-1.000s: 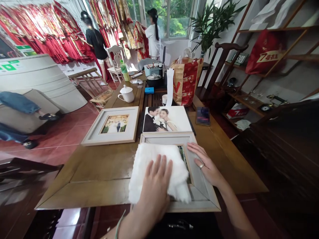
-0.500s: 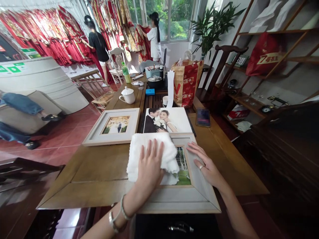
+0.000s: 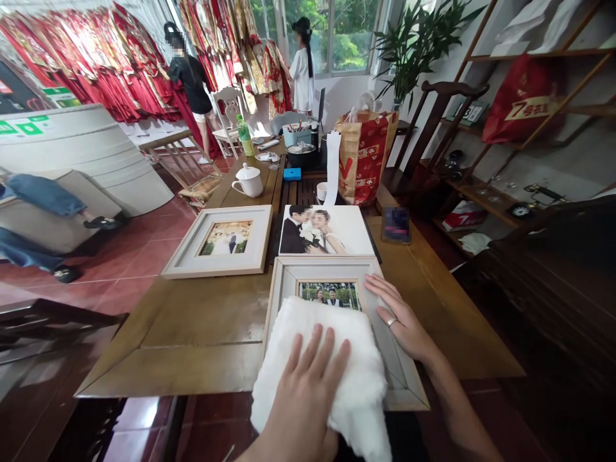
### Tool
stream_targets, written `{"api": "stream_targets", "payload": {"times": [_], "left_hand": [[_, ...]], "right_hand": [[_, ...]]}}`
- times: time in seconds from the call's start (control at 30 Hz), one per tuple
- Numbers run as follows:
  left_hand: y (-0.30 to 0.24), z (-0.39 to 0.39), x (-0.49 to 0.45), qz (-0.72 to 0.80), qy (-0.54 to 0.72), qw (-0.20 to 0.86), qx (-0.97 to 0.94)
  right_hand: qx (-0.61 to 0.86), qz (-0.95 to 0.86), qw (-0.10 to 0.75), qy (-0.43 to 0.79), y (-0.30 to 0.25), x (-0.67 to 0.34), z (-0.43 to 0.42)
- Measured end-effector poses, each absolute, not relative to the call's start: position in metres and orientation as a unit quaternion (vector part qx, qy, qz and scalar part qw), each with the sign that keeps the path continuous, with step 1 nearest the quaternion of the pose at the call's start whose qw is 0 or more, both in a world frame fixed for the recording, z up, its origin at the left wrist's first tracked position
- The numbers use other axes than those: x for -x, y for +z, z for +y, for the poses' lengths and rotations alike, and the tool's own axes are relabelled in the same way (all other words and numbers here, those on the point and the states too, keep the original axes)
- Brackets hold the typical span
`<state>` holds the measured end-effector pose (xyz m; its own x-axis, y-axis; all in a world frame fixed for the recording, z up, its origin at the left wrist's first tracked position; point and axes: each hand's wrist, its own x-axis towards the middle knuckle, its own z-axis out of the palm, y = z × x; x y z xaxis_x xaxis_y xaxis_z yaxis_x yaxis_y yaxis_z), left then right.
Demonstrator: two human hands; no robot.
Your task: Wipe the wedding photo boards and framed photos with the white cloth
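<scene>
My left hand (image 3: pixel 308 391) presses on a folded white cloth (image 3: pixel 356 340), fingers spread over it and thumb bent in at its lower side. The cloth covers the lower part of a picture frame (image 3: pixel 283 292) with a pale border, and its end hangs past the frame's near edge. A small photo (image 3: pixel 332 294) of people outdoors shows above the cloth. My right hand (image 3: pixel 404 321), with a ring on one finger, rests with outstretched fingers on the frame's right border. Behind it lies a large wedding photo print (image 3: pixel 353 231). A second framed picture (image 3: pixel 264 224) lies to the left.
On the wooden table (image 3: pixel 202 327) stand a lidded white cup (image 3: pixel 249 180), a green bottle (image 3: pixel 244 135), a blue box (image 3: pixel 292 174) and a paper bag (image 3: pixel 368 157). A phone-like dark object (image 3: pixel 396 224) lies at right. Two people stand by hanging red garments (image 3: pixel 120 70).
My left hand has drawn the cloth down toward me, from the frame's upper left to its near edge. The photo's top now shows. My right hand has stayed on the border.
</scene>
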<state>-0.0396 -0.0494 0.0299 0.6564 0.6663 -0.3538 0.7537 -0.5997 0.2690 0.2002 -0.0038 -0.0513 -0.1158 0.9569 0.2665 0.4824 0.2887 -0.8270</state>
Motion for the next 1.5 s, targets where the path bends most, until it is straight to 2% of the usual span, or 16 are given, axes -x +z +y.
{"api": "stream_targets", "payload": {"times": [0.23,0.37,0.5,0.73,0.87,1.07,1.23,1.5], "left_hand": [[0.039,0.010,0.045,0.520,0.039,0.047,-0.852],[0.028,0.032,0.044,0.546,0.048,-0.003,-0.837],[0.017,0.012,0.045,0.534,0.009,0.007,-0.845],[0.007,-0.055,0.072,0.433,-0.025,0.103,-0.895],[0.011,-0.058,0.072,0.419,-0.004,0.144,-0.896],[0.032,0.004,0.052,0.507,0.038,0.070,-0.858],[0.028,0.042,0.045,0.534,0.027,0.015,-0.845],[0.013,-0.029,0.067,0.498,-0.030,0.056,-0.865]], "right_hand": [[0.521,-0.694,0.405,0.290,-0.053,-0.202,-0.002],[0.523,-0.690,0.407,0.289,-0.054,-0.201,-0.003],[0.528,-0.685,0.406,0.295,-0.053,-0.201,-0.003],[0.522,-0.683,0.405,0.312,-0.051,-0.203,-0.003],[0.517,-0.690,0.400,0.312,-0.051,-0.204,-0.003],[0.517,-0.688,0.390,0.328,-0.053,-0.207,-0.002],[0.515,-0.687,0.388,0.334,-0.054,-0.208,-0.001],[0.514,-0.671,0.382,0.374,-0.044,-0.203,-0.003]]}}
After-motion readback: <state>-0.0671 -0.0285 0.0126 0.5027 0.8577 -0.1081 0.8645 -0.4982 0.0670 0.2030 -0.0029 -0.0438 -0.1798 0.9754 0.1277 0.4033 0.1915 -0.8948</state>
